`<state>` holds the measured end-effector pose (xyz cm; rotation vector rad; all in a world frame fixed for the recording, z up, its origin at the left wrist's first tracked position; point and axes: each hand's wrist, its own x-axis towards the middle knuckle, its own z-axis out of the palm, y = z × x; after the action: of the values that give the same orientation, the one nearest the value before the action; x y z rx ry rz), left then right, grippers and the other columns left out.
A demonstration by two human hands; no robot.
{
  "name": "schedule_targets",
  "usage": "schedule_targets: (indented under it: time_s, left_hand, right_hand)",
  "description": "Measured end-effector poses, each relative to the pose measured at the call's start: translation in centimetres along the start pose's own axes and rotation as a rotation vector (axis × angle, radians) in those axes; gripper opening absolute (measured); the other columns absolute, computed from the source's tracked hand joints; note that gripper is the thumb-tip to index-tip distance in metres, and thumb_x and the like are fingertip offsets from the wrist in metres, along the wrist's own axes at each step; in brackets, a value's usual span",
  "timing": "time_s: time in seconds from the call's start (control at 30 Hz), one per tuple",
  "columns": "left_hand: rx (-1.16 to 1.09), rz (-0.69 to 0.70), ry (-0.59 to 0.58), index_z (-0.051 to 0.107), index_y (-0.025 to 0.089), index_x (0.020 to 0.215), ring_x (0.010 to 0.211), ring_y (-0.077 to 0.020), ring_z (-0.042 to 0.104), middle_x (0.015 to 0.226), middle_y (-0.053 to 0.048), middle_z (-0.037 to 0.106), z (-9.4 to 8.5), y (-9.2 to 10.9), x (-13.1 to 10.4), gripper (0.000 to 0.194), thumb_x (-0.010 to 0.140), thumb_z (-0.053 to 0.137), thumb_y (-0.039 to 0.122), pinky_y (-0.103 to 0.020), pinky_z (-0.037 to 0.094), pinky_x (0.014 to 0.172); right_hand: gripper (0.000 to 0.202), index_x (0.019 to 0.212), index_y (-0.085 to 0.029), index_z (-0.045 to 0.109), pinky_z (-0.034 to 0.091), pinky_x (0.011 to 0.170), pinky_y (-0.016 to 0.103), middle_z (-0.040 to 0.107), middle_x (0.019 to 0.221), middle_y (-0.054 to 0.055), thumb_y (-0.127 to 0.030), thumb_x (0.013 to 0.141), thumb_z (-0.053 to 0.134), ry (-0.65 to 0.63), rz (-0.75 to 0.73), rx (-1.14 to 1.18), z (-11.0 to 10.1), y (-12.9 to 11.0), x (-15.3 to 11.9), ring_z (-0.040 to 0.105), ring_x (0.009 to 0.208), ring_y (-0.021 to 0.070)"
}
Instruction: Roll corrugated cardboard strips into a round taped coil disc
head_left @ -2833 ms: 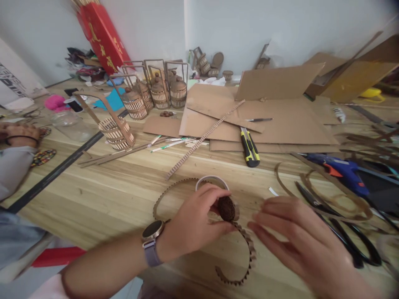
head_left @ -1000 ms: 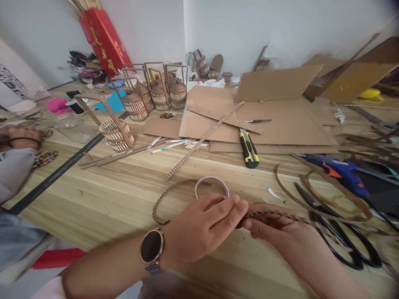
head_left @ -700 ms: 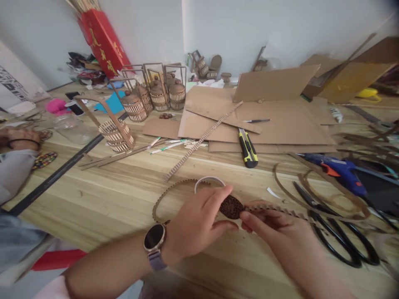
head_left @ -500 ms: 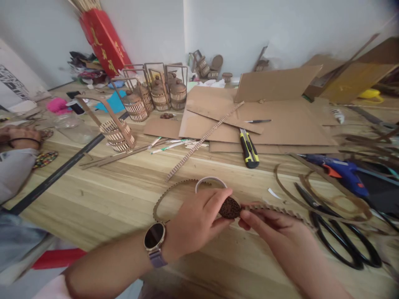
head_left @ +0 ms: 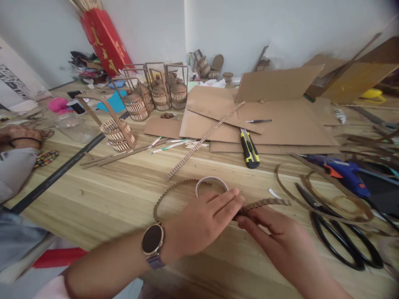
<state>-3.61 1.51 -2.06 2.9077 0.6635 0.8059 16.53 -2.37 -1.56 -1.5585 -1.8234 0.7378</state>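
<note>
Near the front of the wooden table (head_left: pixel 118 199), two hands meet over a corrugated cardboard strip (head_left: pixel 264 202) (the wavy kind, with little bumps all along it). The right hand (head_left: pixel 280 241) pinches it near one end, thumb below and pointer finger above. The other end pokes out past the right fingers, up in the air. The left hand (head_left: pixel 199 220) lies back side up, its fingers straight and pressed together, with the tips over the pinched end. A small dark bit shows under those tips, but the rest is hidden. The left thumb is hidden too, so I cannot tell how hard that hand grips.

Just past the left hand are a thin pale ring (head_left: pixel 213 178) and a curled cardboard strip (head_left: pixel 161 197). Farther off, a straight ribbed strip (head_left: pixel 206 139) runs from the table up onto flat cardboard sheets (head_left: pixel 289 124). A yellow and black box cutter (head_left: pixel 250 153) has its blade end on the cardboard. To the right lie black scissors (head_left: pixel 339 236) and a blue glue gun (head_left: pixel 349 170). A slatted basket (head_left: pixel 114 135) with a tall handle stands to the left, and lidded baskets (head_left: pixel 160 97) stand behind it. Another person's hand (head_left: pixel 26 135) rests at the far left.
</note>
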Motion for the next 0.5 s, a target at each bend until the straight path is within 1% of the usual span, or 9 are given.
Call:
schedule_targets:
  time_s: [0.03, 0.1, 0.17, 0.2, 0.3, 0.4, 0.5]
  left_hand:
    - [-0.032, -0.029, 0.028, 0.038, 0.002, 0.14, 0.134, -0.0218, 0.051, 0.14, -0.02, 0.056, 0.09, 0.05, -0.01, 0.04, 0.1, 0.037, 0.008, -0.034, 0.049, 0.106]
    - [-0.091, -0.116, 0.106, 0.033, 0.003, 0.142, 0.136, -0.0235, 0.049, 0.142, -0.022, 0.053, 0.31, 0.2, -0.08, 0.045, 0.101, 0.044, 0.016, -0.037, 0.048, 0.107]
    - [-0.123, -0.191, 0.16, 0.035, 0.007, 0.141, 0.131, -0.0249, 0.054, 0.137, -0.022, 0.058, 0.44, 0.35, -0.16, 0.047, 0.101, 0.049, 0.027, -0.038, 0.052, 0.103]
    - [-0.13, -0.216, 0.163, 0.038, 0.009, 0.138, 0.125, -0.0247, 0.059, 0.131, -0.02, 0.062, 0.44, 0.39, -0.19, 0.046, 0.1, 0.05, 0.031, -0.037, 0.054, 0.099]
    - [-0.147, -0.249, 0.103, 0.045, 0.013, 0.131, 0.108, -0.0225, 0.068, 0.117, -0.014, 0.07, 0.13, 0.31, -0.12, 0.039, 0.098, 0.054, 0.032, -0.034, 0.059, 0.089]
    - [-0.184, -0.219, 0.017, 0.049, 0.012, 0.127, 0.107, -0.0228, 0.068, 0.116, -0.013, 0.07, -0.32, 0.02, 0.06, 0.037, 0.096, 0.059, 0.029, -0.034, 0.058, 0.089]
    - [-0.224, -0.153, -0.065, 0.051, 0.011, 0.126, 0.11, -0.0219, 0.066, 0.12, -0.013, 0.068, -0.46, -0.33, 0.15, 0.032, 0.097, 0.056, 0.022, -0.034, 0.057, 0.094]
  right_hand:
    - [0.029, 0.068, -0.024, 0.067, 0.046, 0.052, 0.025, 0.067, 0.063, 0.0, -0.042, 0.088, 0.056, -0.017, 0.032, 0.014, 0.07, 0.08, -0.06, 0.062, 0.057, 0.0158]
    - [0.035, 0.066, -0.024, 0.065, 0.045, 0.052, 0.025, 0.065, 0.061, 0.0, -0.048, 0.089, 0.054, -0.048, 0.108, 0.07, 0.23, 0.14, -0.11, 0.061, 0.057, 0.0158]
    - [0.041, 0.061, -0.023, 0.062, 0.044, 0.05, 0.025, 0.061, 0.057, 0.0, -0.054, 0.087, 0.054, -0.052, 0.163, 0.153, 0.45, -0.01, -0.05, 0.057, 0.055, 0.0154]
    - [0.043, 0.059, -0.023, 0.061, 0.043, 0.049, 0.025, 0.059, 0.056, 0.0, -0.056, 0.086, 0.055, -0.05, 0.181, 0.195, 0.56, -0.13, 0.03, 0.056, 0.054, 0.0151]
    - [0.045, 0.055, -0.023, 0.059, 0.042, 0.048, 0.025, 0.055, 0.054, -0.001, -0.059, 0.082, 0.057, -0.051, 0.192, 0.259, 0.67, -0.41, 0.3, 0.052, 0.052, 0.0143]
    - [0.044, 0.054, -0.022, 0.057, 0.04, 0.048, 0.025, 0.05, 0.053, -0.002, -0.056, 0.082, 0.058, -0.05, 0.159, 0.202, 0.31, -0.35, 0.54, 0.049, 0.051, 0.0136]
    - [0.04, 0.055, -0.023, 0.057, 0.04, 0.048, 0.025, 0.05, 0.053, -0.002, -0.051, 0.083, 0.057, -0.075, 0.132, 0.126, -0.25, -0.31, 0.77, 0.049, 0.051, 0.0137]
